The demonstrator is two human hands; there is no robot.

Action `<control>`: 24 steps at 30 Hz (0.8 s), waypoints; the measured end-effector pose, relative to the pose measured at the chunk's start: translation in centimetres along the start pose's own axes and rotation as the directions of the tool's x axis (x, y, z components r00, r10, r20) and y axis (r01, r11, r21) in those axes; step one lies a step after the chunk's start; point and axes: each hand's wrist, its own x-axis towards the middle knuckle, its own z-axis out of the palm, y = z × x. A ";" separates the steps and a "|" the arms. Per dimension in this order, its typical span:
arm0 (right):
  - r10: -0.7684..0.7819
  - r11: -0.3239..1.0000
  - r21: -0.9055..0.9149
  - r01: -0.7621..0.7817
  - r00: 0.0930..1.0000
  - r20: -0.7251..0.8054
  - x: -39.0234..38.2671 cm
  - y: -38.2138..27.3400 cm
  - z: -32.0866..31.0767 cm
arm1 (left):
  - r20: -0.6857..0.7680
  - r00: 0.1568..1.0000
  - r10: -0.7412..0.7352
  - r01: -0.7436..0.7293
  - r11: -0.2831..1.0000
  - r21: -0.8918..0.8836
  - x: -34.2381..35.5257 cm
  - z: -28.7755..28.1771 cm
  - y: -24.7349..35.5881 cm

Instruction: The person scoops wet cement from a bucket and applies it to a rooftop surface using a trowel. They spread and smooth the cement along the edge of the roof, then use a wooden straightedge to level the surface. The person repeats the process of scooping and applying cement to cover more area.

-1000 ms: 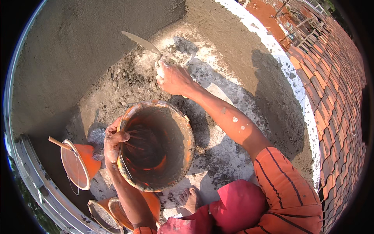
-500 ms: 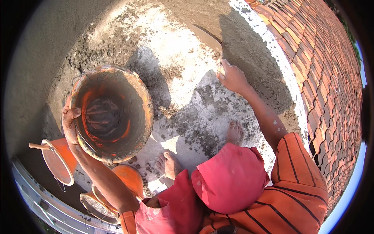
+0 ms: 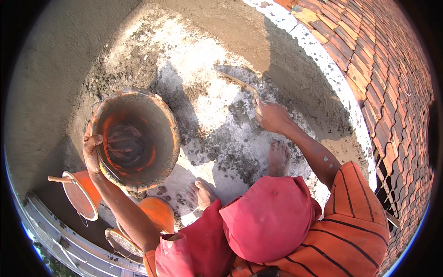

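Two hands are working at once, and we are reading them from left to right. At the far left an orange bucket [image 3: 82, 196] with a stick across its rim is standing apart, untouched. Beside it, our left hand [image 3: 91, 150] is clenching the near rim of the mortar-caked bucket [image 3: 134, 136], which is tilting its mouth up toward us, nearly empty inside. Further right, bare feet are standing on the wet concrete floor [image 3: 194, 69]. Our right hand [image 3: 272, 117] is closing tight around the handle of the trowel [image 3: 240, 83]; its blade is lying on the floor, long axis running from the hand up and leftward, tip pointing away toward the curved plastered wall [image 3: 41, 92]. We are judging that the one-handed hold on the tilted bucket could slip, since the rim looks slick with mortar, dropping it toward the feet.
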 end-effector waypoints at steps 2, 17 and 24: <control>-0.075 0.997 -0.016 0.074 0.996 -0.044 -0.2 -0.1 -0.5 | 0.007 1.000 -0.006 0.006 1.000 0.005 0.2 0.3 0.0; 0.063 0.997 -0.035 -0.065 0.997 -0.045 -4.7 4.8 3.2 | 0.012 1.000 -0.023 0.024 1.000 -0.008 -0.8 0.0 -0.6; 0.179 0.984 -0.018 -0.179 0.984 0.018 -5.9 6.8 5.1 | 0.018 0.999 -0.036 0.036 0.999 -0.001 -0.3 -0.2 -1.0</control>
